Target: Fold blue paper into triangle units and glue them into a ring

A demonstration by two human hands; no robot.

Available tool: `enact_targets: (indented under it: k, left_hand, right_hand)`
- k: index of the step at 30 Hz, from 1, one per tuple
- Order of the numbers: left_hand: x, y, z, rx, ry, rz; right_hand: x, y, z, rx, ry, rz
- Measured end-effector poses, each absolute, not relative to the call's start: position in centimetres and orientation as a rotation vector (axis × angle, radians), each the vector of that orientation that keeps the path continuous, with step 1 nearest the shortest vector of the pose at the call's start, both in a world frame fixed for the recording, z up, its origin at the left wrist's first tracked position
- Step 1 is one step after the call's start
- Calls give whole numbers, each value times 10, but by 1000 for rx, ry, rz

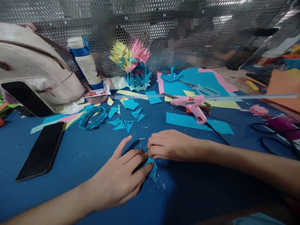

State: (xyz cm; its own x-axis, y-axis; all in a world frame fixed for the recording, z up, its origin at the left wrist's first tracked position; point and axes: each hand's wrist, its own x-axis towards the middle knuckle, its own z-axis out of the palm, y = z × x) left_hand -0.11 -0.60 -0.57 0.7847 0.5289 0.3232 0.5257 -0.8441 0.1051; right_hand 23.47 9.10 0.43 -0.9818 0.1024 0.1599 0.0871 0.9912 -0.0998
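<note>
On the blue table a small piece of blue paper [153, 171] lies under my fingers, partly covered by them. My left hand [125, 175] presses and holds it against the tabletop, with the little finger lifted away. Opposite it, my right hand [167, 145] is closed, its fingertips pinched at the paper's upper edge; the exact grip is hidden. Just beyond my hands are folded blue paper points [123, 124] and a ring of blue paper [93, 118]. A pink glue gun [193, 106] with a lit red light rests on a blue paper strip [217, 125].
Farther back stand folded-paper flowers [138, 75] and a white and blue bottle [85, 64]. Scissors [203, 90] lie on coloured sheets. At left are a phone [42, 150], another phone [27, 99] and a backpack [39, 62]. The glue gun's cord [217, 134] runs behind my right forearm.
</note>
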Motion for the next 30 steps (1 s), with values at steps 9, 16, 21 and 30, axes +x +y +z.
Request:
enact_targets:
  k: [9, 16, 21, 30]
  left_hand:
    - [-1, -7, -7, 2986, 890, 571]
    - [-1, -7, -6, 2991, 871, 604]
    - [-1, -7, -7, 2970, 871, 648]
    - [0, -5, -8, 2910, 917, 661]
  right_hand:
    - [238, 86, 8, -267, -2899, 365]
    - [244, 89, 9, -141, -2867, 367]
    - [246, 91, 10, -55, -2873, 380]
    - [237, 71, 11, -610, -2865, 636]
